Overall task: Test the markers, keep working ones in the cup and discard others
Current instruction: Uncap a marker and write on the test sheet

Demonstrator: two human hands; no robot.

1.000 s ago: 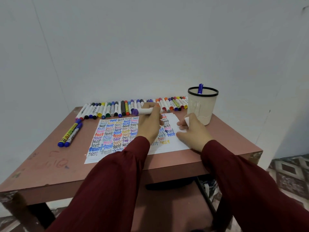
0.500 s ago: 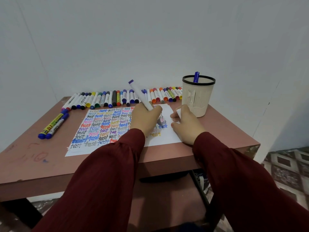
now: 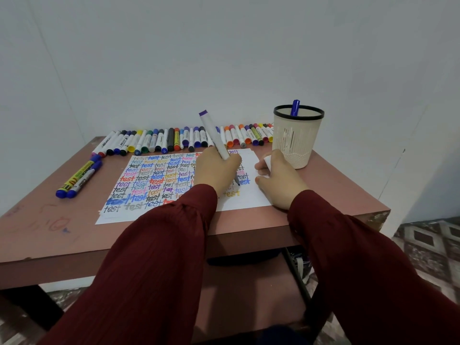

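The left hand (image 3: 215,170) grips a white marker (image 3: 214,135) with a purple end, fingers curled round the barrel and the tip down on the sheet of paper (image 3: 249,199) near the counter's (image 3: 49,232) front edge. The right hand (image 3: 280,181) rests on the paper's right side, pinching a white cap (image 3: 267,161). The cup (image 3: 296,143) stands at the back right corner with a blue marker (image 3: 295,107) inside. A row of markers (image 3: 174,139) lines the back edge, and two more markers (image 3: 79,178) lie towards the left edge.

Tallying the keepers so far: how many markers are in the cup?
1: a blue marker stands in the cup, poking above its rim. Others may be hidden lower inside.
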